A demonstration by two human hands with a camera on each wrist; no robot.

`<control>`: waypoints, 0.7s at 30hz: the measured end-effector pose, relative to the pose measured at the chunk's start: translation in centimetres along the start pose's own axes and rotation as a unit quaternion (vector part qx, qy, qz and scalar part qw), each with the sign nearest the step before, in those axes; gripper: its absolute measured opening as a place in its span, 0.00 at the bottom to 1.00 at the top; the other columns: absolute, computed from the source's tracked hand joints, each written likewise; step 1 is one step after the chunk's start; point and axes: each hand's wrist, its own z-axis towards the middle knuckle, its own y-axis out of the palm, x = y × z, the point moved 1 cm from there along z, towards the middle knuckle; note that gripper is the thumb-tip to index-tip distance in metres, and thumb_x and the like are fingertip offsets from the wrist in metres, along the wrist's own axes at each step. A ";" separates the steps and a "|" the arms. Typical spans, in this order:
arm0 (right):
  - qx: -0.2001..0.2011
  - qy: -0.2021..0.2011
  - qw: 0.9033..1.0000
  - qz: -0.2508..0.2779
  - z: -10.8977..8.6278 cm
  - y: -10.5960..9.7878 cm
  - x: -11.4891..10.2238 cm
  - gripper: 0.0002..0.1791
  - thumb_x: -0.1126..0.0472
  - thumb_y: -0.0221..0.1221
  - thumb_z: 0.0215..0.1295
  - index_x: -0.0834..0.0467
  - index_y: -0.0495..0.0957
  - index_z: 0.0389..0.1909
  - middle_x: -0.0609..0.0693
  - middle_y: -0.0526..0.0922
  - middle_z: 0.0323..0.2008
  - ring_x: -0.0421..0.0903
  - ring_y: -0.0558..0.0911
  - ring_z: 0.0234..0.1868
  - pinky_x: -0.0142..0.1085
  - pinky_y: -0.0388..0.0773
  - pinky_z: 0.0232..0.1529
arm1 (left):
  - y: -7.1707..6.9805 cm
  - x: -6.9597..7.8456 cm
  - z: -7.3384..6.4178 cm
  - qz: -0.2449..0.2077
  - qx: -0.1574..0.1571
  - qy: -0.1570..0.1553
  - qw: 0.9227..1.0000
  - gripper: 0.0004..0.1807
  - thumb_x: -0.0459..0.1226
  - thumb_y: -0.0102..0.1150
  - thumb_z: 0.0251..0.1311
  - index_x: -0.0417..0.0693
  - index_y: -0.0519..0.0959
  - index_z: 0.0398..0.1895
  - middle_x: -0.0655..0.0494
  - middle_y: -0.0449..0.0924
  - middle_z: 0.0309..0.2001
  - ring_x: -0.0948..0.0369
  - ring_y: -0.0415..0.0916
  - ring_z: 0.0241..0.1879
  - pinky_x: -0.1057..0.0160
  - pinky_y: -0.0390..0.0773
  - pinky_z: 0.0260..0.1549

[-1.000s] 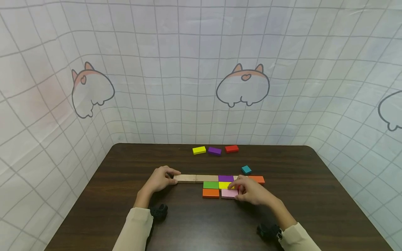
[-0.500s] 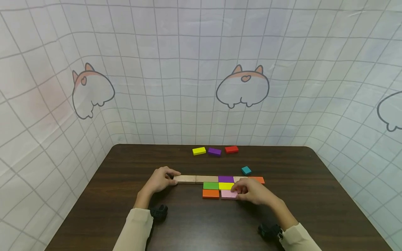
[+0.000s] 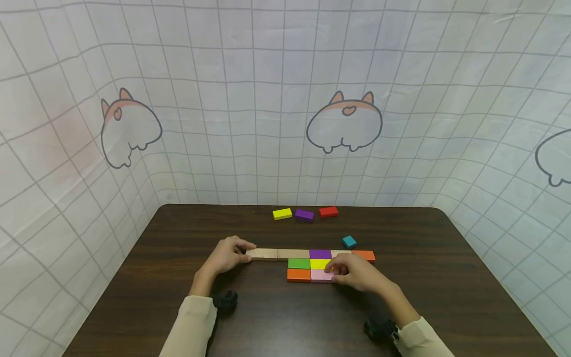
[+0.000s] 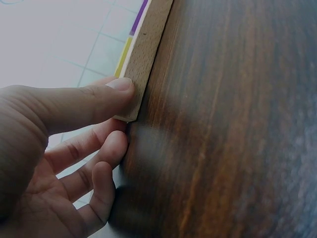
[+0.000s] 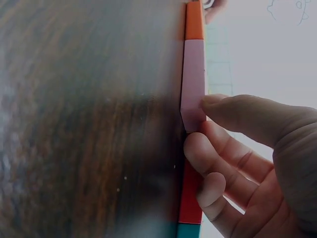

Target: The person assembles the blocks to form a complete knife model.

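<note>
My left hand [image 3: 227, 255] pinches the left end of a plain wooden block [image 3: 261, 254], thumb along its near side in the left wrist view. That block begins a back row with another plain block [image 3: 293, 254], a purple block [image 3: 319, 254], a third plain block [image 3: 341, 253] and an orange one [image 3: 364, 256]. Before this row lie a green block [image 3: 298, 263] and a yellow block [image 3: 319, 264]. In front, a pink block [image 3: 320, 275] touches an orange-red block [image 3: 298, 275]. My right hand [image 3: 357, 271] holds the pink block's right end. The right wrist view shows a red block [image 5: 191, 206] behind my fingers.
A teal block [image 3: 349, 242] lies loose behind the back row. Farther off, near the table's [image 3: 200, 223] back edge, are a yellow block [image 3: 282, 214], a purple block [image 3: 304, 215] and a red block [image 3: 328, 211]. A grid-patterned curtain [image 3: 241, 99] surrounds the table.
My right hand has slid the pink block a little left, closing the gap to the orange-red block. My left hand stays at the end of the plain block.
</note>
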 end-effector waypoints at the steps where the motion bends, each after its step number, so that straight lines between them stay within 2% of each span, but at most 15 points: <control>1: -0.001 0.004 1.000 0.000 0.0 0.0 0.0 0.08 0.64 0.66 0.67 0.55 0.86 0.46 0.42 0.82 0.32 0.34 0.74 0.29 0.30 0.76 0.33 | 0.0 0.0 0.0 0.000 0.000 0.000 1.000 0.16 0.33 0.72 0.60 0.53 0.88 0.52 0.52 0.82 0.47 0.59 0.78 0.39 0.58 0.80 0.38; 15: -0.008 0.010 1.000 0.006 0.0 -0.3 0.1 0.09 0.62 0.66 0.68 0.55 0.85 0.47 0.42 0.82 0.33 0.35 0.76 0.31 0.30 0.77 0.36 | 0.0 0.0 0.0 0.004 0.000 0.000 1.000 0.16 0.34 0.72 0.60 0.53 0.88 0.52 0.52 0.82 0.48 0.59 0.77 0.39 0.58 0.80 0.38; 21: 0.025 0.010 0.999 0.017 -0.2 -1.1 0.4 0.11 0.61 0.67 0.68 0.56 0.85 0.49 0.42 0.83 0.33 0.36 0.77 0.32 0.31 0.78 0.36 | 0.0 0.1 -0.1 0.004 0.001 -0.001 1.000 0.16 0.34 0.72 0.59 0.54 0.89 0.51 0.52 0.82 0.48 0.58 0.78 0.40 0.57 0.81 0.39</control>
